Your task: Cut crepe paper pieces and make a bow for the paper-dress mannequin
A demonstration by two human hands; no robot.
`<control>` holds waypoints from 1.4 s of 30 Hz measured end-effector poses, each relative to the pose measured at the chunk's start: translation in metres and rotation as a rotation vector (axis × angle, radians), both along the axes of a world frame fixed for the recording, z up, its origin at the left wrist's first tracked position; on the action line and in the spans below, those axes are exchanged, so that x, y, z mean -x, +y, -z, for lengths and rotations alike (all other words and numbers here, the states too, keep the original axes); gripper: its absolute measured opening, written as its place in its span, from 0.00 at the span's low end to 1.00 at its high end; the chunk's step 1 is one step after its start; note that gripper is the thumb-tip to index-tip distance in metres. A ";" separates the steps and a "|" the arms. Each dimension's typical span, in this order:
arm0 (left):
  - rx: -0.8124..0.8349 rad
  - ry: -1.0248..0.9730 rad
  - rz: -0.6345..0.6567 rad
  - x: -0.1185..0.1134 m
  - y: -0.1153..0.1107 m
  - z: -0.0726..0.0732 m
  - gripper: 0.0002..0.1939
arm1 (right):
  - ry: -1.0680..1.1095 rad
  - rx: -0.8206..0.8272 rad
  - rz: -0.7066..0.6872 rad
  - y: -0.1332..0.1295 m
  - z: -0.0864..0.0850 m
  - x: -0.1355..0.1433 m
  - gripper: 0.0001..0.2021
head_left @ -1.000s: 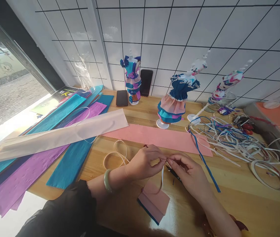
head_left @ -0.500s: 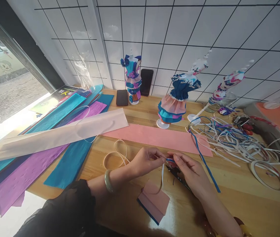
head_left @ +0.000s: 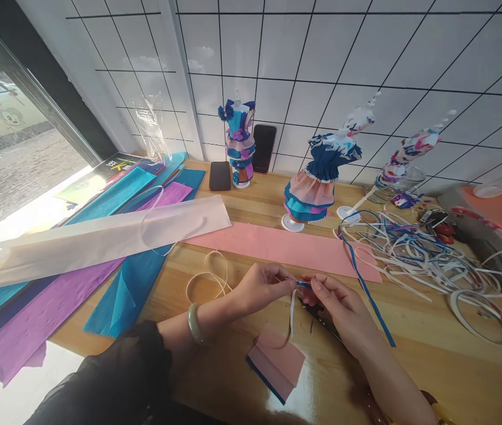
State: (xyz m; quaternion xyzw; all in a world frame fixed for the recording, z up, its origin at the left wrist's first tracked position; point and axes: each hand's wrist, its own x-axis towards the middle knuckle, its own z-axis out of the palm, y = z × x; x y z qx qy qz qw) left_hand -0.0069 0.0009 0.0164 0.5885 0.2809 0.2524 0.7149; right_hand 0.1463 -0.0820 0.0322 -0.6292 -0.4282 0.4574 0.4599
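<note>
My left hand (head_left: 268, 287) pinches a thin white strip (head_left: 292, 316) whose end hangs down below the fingertips. Close beside it, my right hand (head_left: 339, 301) pinches a small blue strip (head_left: 304, 285) that spans the short gap between both hands. A dark tool (head_left: 325, 323) lies on the table partly under my right hand; its shape is mostly hidden. Below the hands rests a folded pink paper piece (head_left: 277, 363) with a blue edge. Behind them a long pink paper strip (head_left: 286, 245) lies flat.
Crepe paper strips (head_left: 69, 295) and a white strip (head_left: 113, 239) cover the left. Three small decorated dress forms (head_left: 308, 189) and two phones (head_left: 219, 176) stand or lie at the back. Tangled ribbons (head_left: 410, 248) and a tape roll (head_left: 481, 313) are at right.
The near end of the dark teal paper at left has curled up. Both hands keep almost the same place, and the small blue strip between them shows more plainly.
</note>
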 end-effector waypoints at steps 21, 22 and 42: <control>-0.008 0.027 0.032 0.000 0.001 0.003 0.16 | -0.034 -0.028 0.148 -0.001 0.003 0.005 0.16; -0.009 0.025 0.038 0.001 0.001 0.003 0.15 | -0.018 -0.025 0.161 -0.001 0.002 0.005 0.15; 0.491 -0.187 0.300 0.004 0.007 -0.001 0.17 | -0.082 -0.083 0.007 -0.006 0.000 0.002 0.15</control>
